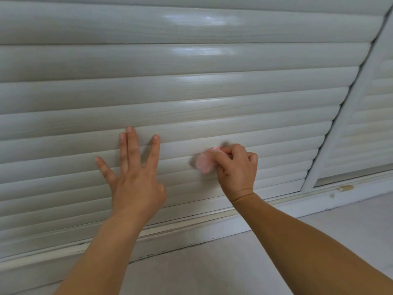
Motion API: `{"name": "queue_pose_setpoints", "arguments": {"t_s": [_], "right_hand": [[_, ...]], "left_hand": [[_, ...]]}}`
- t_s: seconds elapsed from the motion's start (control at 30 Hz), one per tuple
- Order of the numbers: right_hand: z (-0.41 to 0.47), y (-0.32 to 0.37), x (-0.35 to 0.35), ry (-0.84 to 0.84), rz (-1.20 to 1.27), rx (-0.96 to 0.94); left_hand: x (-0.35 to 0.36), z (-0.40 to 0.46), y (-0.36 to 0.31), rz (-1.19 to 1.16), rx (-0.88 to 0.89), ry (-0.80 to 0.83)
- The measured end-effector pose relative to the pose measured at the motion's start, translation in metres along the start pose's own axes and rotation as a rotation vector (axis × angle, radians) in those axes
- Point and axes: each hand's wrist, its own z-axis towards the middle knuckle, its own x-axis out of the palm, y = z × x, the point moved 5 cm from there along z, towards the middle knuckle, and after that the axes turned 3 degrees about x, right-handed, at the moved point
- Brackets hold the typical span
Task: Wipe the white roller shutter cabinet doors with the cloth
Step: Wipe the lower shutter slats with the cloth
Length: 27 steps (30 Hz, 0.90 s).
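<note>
**Two bare hands on a white slatted shutter, one flat, one holding a pink cloth**

Forearms reach in from the bottom edge, nearest the camera, both bare and angled up toward the shutter. At left, the left hand lies flat against the roller shutter door, palm down on the lower slats. Its fingers are spread: the little finger splays far out to the left, two fingers lie close together pointing up, and the index finger stands apart to the right. It holds nothing.

To the right of it, apart by a stretch of bare slat, the right hand is curled into a loose fist with its fingers bunched around a small pink cloth. The cloth sticks out from the left side of the fist and presses against a lower slat; it looks blurred.

Below the slats run a white bottom rail and pale floor. Farther right, a white frame post slants upward, with a second shutter door beyond it.
</note>
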Motion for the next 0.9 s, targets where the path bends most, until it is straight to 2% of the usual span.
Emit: {"name": "queue_pose_setpoints", "arguments": {"t_s": [0.13, 0.2, 0.3, 0.37, 0.4, 0.47, 0.53, 0.6, 0.63, 0.73, 0.8, 0.9], "right_hand": [[0.001, -0.035, -0.018, -0.172, -0.022, 0.128], [0.002, -0.050, -0.032, -0.264, -0.007, 0.293], [0.002, -0.082, -0.047, -0.306, 0.078, 0.647], [0.003, -0.081, -0.056, -0.433, 0.239, 0.745], [0.006, -0.070, -0.059, -0.476, 0.296, 0.671], [0.014, -0.038, -0.055, -0.435, 0.342, 0.374], [0.016, -0.008, -0.045, -0.303, 0.331, 0.147], [0.015, 0.011, -0.030, -0.090, 0.318, 0.031], [0.015, 0.015, -0.025, 0.002, 0.323, 0.032], [0.025, -0.003, -0.025, 0.105, 0.488, 0.170], [0.031, -0.019, -0.033, 0.091, 0.540, 0.255], [0.033, -0.043, -0.043, -0.014, 0.592, 0.357]], "left_hand": [[0.001, -0.001, 0.001, 0.023, -0.004, 0.012], [-0.001, -0.002, -0.001, 0.026, -0.011, 0.020], [-0.003, -0.003, -0.009, 0.009, -0.057, -0.001], [-0.002, -0.007, -0.022, 0.018, -0.050, -0.040], [-0.001, -0.009, -0.032, 0.025, -0.001, -0.075], [0.008, -0.013, -0.055, 0.025, 0.155, -0.102], [0.019, -0.014, -0.074, 0.068, 0.245, -0.110], [0.023, -0.014, -0.079, 0.071, 0.205, -0.049], [0.026, -0.013, -0.078, 0.073, 0.155, 0.004], [0.029, -0.010, -0.078, 0.097, 0.031, 0.112], [0.025, -0.010, -0.083, 0.097, -0.003, 0.121], [0.022, -0.009, -0.092, 0.050, -0.058, 0.116]]}}
